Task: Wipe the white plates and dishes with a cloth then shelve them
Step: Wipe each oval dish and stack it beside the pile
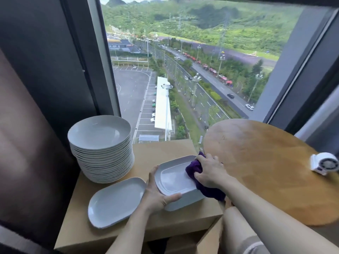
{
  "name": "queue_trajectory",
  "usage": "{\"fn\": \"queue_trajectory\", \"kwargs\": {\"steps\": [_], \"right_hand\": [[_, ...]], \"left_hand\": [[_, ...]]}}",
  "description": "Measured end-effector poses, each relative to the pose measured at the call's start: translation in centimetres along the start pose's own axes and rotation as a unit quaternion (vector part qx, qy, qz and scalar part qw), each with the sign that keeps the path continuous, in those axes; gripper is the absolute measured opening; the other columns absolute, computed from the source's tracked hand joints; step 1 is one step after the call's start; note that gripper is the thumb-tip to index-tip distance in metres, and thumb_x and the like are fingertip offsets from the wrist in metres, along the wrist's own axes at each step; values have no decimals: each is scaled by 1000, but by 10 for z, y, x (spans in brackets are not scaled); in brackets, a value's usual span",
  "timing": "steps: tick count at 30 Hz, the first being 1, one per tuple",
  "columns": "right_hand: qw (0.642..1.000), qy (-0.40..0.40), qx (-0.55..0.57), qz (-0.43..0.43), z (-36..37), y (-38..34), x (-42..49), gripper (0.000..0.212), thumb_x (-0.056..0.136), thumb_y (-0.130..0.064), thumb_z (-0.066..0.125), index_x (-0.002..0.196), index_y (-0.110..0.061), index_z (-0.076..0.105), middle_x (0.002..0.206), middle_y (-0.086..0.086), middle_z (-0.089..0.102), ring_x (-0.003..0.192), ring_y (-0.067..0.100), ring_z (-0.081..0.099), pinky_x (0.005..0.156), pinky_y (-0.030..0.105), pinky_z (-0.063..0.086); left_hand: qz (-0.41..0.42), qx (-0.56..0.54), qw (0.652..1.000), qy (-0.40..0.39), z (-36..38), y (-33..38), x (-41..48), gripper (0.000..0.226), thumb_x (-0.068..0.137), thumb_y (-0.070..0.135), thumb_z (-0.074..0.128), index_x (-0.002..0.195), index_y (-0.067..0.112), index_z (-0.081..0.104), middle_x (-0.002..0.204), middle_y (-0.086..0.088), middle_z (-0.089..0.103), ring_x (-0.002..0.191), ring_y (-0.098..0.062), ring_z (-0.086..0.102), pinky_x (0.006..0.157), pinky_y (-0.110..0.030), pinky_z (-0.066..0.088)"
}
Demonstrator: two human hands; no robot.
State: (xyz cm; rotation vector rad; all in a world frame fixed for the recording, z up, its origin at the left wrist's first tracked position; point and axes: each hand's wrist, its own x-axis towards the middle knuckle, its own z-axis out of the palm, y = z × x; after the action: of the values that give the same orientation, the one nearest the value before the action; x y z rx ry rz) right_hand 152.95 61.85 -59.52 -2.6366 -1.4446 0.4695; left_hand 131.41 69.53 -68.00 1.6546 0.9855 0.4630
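My left hand (156, 194) grips the near-left rim of a white rectangular dish (171, 178), thumb over the edge, holding it tilted above the cardboard box (146, 154). My right hand (209, 172) holds a bunched purple cloth (195, 169) and presses it into the dish's right side. Another white oblong dish (115, 200) lies flat on the box to the left. Behind that one rises a tall stack of round white plates (101, 149).
A round wooden table (266, 165) stands to the right, with a small white fan-like device (324, 163) at its right edge. Straight ahead is a large window (183, 61). Dark curtain and frame close off the left side. My knee (236, 228) shows below the table.
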Motion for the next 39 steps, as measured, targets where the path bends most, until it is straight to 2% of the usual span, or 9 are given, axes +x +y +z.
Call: {"fn": "queue_trajectory", "kwargs": {"steps": [4,8,12,20,27,33,36,37,39], "right_hand": [[1000,10,-10,27,6,-8,3,48,91,-43,56,134,-25,44,136,8,44,125,35,38,105,48,38],[999,-4,1,34,1,-12,4,49,94,-43,58,136,-23,41,138,10,43,127,36,37,105,50,38],[999,1,7,36,5,-14,0,46,95,-43,55,134,-23,41,136,11,43,125,38,38,107,50,39],[1000,-13,-25,8,-3,-7,15,41,92,-42,54,128,-24,47,129,13,47,123,40,41,103,47,40],[998,49,-25,-18,14,-25,39,51,92,-43,55,133,-15,44,138,17,45,130,43,39,107,51,39],[992,52,-47,-109,20,-49,37,46,92,-40,55,133,-20,45,136,14,45,131,40,38,103,52,40],[979,37,-41,-195,26,-70,26,42,91,-39,56,130,-23,49,132,9,48,127,37,41,97,47,41],[972,35,-49,-226,28,-76,22,41,91,-39,57,129,-23,50,129,8,49,125,36,42,94,47,41],[960,32,-72,-268,30,-82,17,39,91,-37,57,128,-24,52,127,6,49,122,36,43,91,46,41]], "left_hand": [[-11,4,1000,-10,-4,1,3,129,43,58,98,143,60,15,145,4,44,130,-18,49,113,-38,44],[-23,11,999,-24,-7,-1,3,129,53,52,99,149,54,12,149,2,40,132,-20,46,113,-37,43],[-32,20,999,-34,-6,0,3,135,47,62,96,149,58,7,151,0,35,136,-25,43,116,-44,41],[-57,6,997,-44,-1,9,0,131,68,42,96,157,53,0,150,3,34,134,-19,42,109,-29,37],[-81,12,995,-51,-1,12,1,132,75,34,93,160,47,-7,145,6,34,133,-14,41,105,-22,33],[-99,11,995,-28,3,13,-5,130,78,35,91,159,45,-10,144,12,37,132,-8,44,94,-13,37],[-87,-3,996,-23,2,15,-7,124,80,29,91,159,43,-4,131,27,48,114,22,51,78,0,42],[-81,-9,996,-24,2,15,-7,125,79,26,91,159,41,-3,131,29,48,109,27,49,80,-1,44],[-77,-21,996,-31,3,12,-5,131,75,25,94,160,43,-3,138,27,50,119,21,49,95,-11,46]]}}
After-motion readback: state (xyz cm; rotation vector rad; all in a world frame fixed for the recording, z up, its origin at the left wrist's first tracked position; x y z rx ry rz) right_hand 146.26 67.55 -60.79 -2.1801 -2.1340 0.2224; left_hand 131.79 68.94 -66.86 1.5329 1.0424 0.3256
